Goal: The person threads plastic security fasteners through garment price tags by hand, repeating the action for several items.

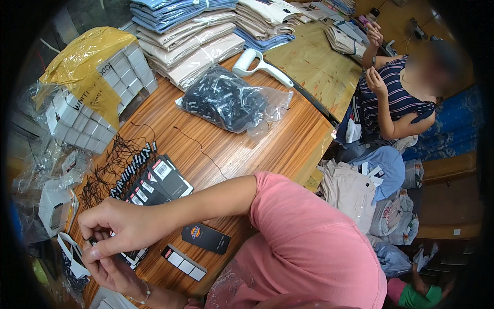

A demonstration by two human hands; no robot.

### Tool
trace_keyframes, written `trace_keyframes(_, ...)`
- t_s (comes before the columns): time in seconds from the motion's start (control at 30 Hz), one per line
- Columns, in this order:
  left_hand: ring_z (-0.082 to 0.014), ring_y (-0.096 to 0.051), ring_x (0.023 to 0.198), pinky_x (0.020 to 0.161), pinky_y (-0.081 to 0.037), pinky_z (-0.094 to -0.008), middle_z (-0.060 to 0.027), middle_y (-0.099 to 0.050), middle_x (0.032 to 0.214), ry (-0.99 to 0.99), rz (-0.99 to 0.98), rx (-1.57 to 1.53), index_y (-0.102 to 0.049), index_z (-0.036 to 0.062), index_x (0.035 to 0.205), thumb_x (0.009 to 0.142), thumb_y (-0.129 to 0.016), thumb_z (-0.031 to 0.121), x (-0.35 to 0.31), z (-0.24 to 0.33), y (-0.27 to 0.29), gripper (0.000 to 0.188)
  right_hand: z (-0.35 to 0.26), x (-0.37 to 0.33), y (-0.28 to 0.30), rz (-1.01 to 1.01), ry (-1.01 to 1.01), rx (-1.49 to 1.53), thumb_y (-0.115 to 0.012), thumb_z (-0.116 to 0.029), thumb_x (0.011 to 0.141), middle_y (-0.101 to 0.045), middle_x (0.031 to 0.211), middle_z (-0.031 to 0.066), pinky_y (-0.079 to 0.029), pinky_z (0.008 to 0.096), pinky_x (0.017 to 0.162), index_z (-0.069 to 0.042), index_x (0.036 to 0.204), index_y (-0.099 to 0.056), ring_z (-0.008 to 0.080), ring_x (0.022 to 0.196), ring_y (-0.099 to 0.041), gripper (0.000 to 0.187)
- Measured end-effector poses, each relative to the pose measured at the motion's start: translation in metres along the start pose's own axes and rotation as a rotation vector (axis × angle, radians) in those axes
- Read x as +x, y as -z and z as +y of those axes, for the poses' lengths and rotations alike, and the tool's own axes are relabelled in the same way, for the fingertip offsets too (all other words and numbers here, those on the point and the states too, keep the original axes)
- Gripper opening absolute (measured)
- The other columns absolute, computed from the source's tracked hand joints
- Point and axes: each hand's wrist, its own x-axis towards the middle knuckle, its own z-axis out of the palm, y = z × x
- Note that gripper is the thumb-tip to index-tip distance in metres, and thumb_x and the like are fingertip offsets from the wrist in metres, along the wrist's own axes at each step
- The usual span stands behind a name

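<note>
My right hand (121,226) reaches across from the right, thumb and forefinger pinched on a small black piece (92,240), perhaps a cord end. Just below it, my left hand (114,276) is closed with its fingertips against the right's; what they grip is hidden. Beyond the hands lies a fanned row of dark hang tags (164,180) with white barcode stickers. Their black cords (100,180) with small clips trail to the left. Nearer to me are a black tag with a round emblem (206,238) and a strip of white labels (184,262).
A clear bag of black cords (224,98) and a white lint roller (262,68) lie farther back, near stacks of bagged garments (193,49). White boxes in yellow wrap (123,77) stand left. A loose cord (200,149) crosses the wooden table. A co-worker (391,98) sits right.
</note>
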Motion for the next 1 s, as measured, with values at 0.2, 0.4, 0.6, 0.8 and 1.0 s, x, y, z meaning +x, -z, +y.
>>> trace_keyframes(0.2, -0.0268, -0.045, 0.103, 0.091, -0.035, -0.0384, -0.017, -0.042, 0.111, 0.014, 0.066, 0.06, -0.041, -0.0052, 0.1, 0.088, -0.043, 0.019, 0.0, -0.002, 0.001, 0.027, 0.0, 0.002, -0.001, 0.012, -0.004, -0.001, -0.064, -0.017, 0.074, -0.049, 0.06, 0.002, -0.038, 0.0223, 0.049, 0.0, 0.073, -0.047, 0.0072, 0.055, -0.047, 0.025)
trace_keyframes(0.4, -0.0192, -0.046, 0.098, 0.086, -0.038, -0.0308, -0.0121, -0.045, 0.105, -0.036, 0.038, -0.081, -0.042, -0.0041, 0.105, 0.09, -0.038, 0.014, 0.004, -0.007, -0.011, 0.024, 0.004, 0.003, 0.005, 0.004, 0.028, -0.038, -0.065, -0.018, 0.073, -0.048, 0.062, 0.0018, -0.039, 0.0217, 0.052, 0.0, 0.075, -0.047, 0.007, 0.058, -0.047, 0.026)
trace_keyframes(0.6, -0.0178, -0.046, 0.094, 0.083, -0.038, -0.0291, -0.011, -0.046, 0.102, -0.101, 0.041, 0.05, -0.045, -0.0037, 0.1, 0.09, -0.04, 0.013, 0.005, -0.007, -0.006, 0.021, 0.006, 0.004, 0.004, -0.026, 0.021, -0.018, -0.066, -0.018, 0.073, -0.048, 0.063, 0.0014, -0.039, 0.0215, 0.052, 0.001, 0.075, -0.047, 0.0069, 0.059, -0.047, 0.026)
trace_keyframes(0.8, -0.0185, -0.046, 0.098, 0.086, -0.037, -0.0295, -0.0125, -0.047, 0.104, -0.068, 0.027, 0.023, -0.045, -0.005, 0.101, 0.089, -0.039, 0.01, 0.003, -0.006, 0.003, 0.02, 0.005, 0.005, 0.001, -0.039, -0.01, 0.059, -0.066, -0.018, 0.072, -0.049, 0.062, 0.0011, -0.039, 0.0212, 0.051, 0.001, 0.073, -0.047, 0.0065, 0.058, -0.047, 0.026)
trace_keyframes(1.0, -0.0199, -0.046, 0.101, 0.087, -0.037, -0.0289, -0.0145, -0.046, 0.107, -0.059, 0.0, -0.003, -0.042, -0.0067, 0.107, 0.089, -0.039, 0.01, 0.002, -0.006, -0.004, 0.024, 0.001, 0.001, 0.006, -0.044, -0.043, 0.113, -0.068, -0.016, 0.071, -0.05, 0.066, -0.0007, -0.038, 0.0199, 0.051, -0.001, 0.074, -0.052, 0.0052, 0.061, -0.046, 0.022)
